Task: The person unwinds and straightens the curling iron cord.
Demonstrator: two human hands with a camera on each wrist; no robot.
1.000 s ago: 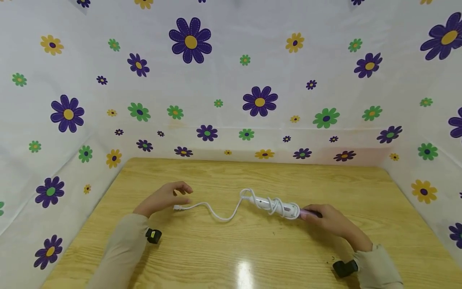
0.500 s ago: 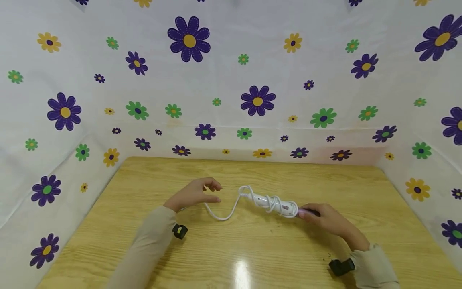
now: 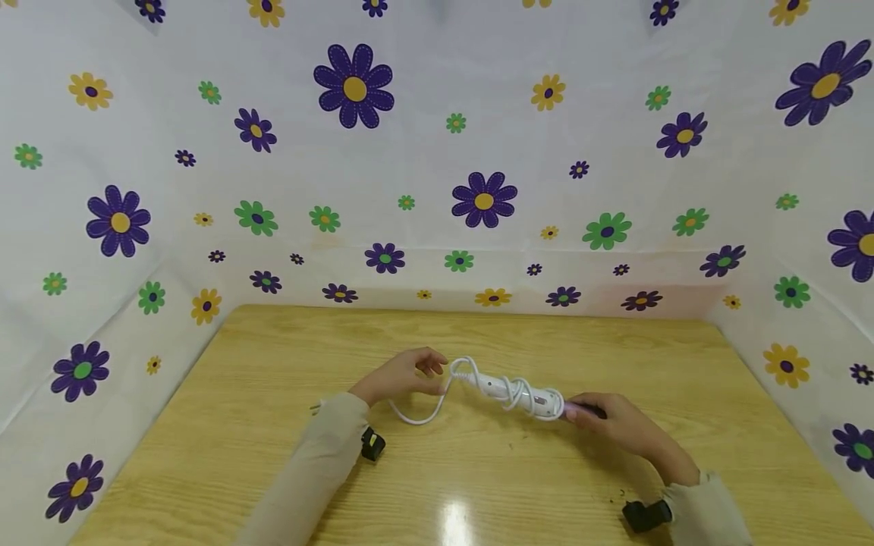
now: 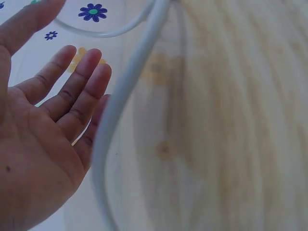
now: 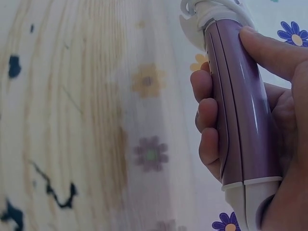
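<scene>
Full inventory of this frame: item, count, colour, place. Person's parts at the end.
handheld appliance: 1, white and purple, over the table, right of centre
cord: 1, white, wound round the appliance, trailing left
plug prongs: pale, beside the left sleeve
table: 1, yellowish wood-grain, below everything
dark marks: several, dark, on the tabletop
backdrop: sheet count unclear, white with purple, yellow and green flowers, behind and both sides
wrist units: 2, black, one per wrist
sleeves: 2, beige, both forearms
left hand: 1, bare, beside the cord, contact unclear
right hand: 1, bare, gripping the appliance's purple part
</scene>
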